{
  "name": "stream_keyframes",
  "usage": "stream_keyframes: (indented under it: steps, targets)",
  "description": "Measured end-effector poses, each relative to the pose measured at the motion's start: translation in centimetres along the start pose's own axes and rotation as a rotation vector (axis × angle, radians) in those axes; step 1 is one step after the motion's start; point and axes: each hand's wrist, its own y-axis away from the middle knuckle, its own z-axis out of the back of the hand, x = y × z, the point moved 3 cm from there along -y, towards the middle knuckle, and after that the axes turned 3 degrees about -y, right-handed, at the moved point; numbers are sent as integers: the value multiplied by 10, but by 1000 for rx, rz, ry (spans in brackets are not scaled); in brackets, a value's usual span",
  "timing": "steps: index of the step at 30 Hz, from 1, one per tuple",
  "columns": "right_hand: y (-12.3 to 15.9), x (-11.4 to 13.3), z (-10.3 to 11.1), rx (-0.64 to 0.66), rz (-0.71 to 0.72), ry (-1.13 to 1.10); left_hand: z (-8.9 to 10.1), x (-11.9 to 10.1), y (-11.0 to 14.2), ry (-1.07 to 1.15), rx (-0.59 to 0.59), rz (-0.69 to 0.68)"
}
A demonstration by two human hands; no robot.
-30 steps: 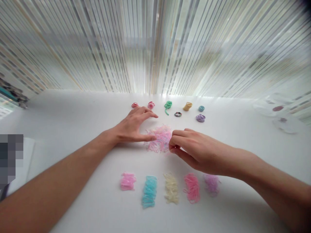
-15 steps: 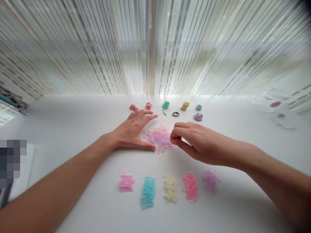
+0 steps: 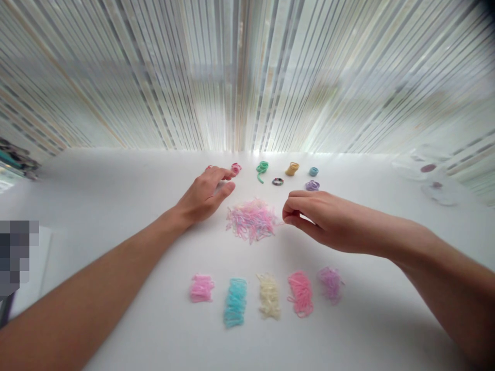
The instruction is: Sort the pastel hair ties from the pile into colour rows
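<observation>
A mixed heap of small pastel elastic bands (image 3: 252, 220) lies in the middle of the white table (image 3: 116, 185). My left hand (image 3: 204, 195) hovers just left of and behind the heap, fingers loosely curled and apart, holding nothing that I can see. My right hand (image 3: 317, 219) is to the right of the heap, thumb and fingers pinched together; what they hold is too small to make out. Nearer to me lie sorted piles: pink (image 3: 201, 287), blue (image 3: 235, 302), cream (image 3: 268, 297), deeper pink (image 3: 300, 293) and lilac (image 3: 330, 283).
At the back stands a row of small coiled band bundles: pink (image 3: 235, 167), green (image 3: 262, 167), yellow (image 3: 292, 168), blue (image 3: 313, 171), purple (image 3: 311, 185), and a dark ring (image 3: 277, 181). Clear containers (image 3: 433, 178) sit at the far right. A striped curtain hangs behind the table.
My left hand has lifted off the heap and drawn back to the left. My right hand has pulled away from the heap to the right, still pinched.
</observation>
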Motion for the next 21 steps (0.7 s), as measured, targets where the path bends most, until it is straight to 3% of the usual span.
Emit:
stream_keyframes:
  steps: [6,14,21]
  targets:
    - [21,-8,-10,-18,-22,-58,1,1,-2,-155,-139,91]
    - [41,-29,-27,-192,-26,-200,-5,-2,-2,-302,-2,85]
    - [37,-36,-32,-201,-3,-262,-3,-3,-4,-358,20,90]
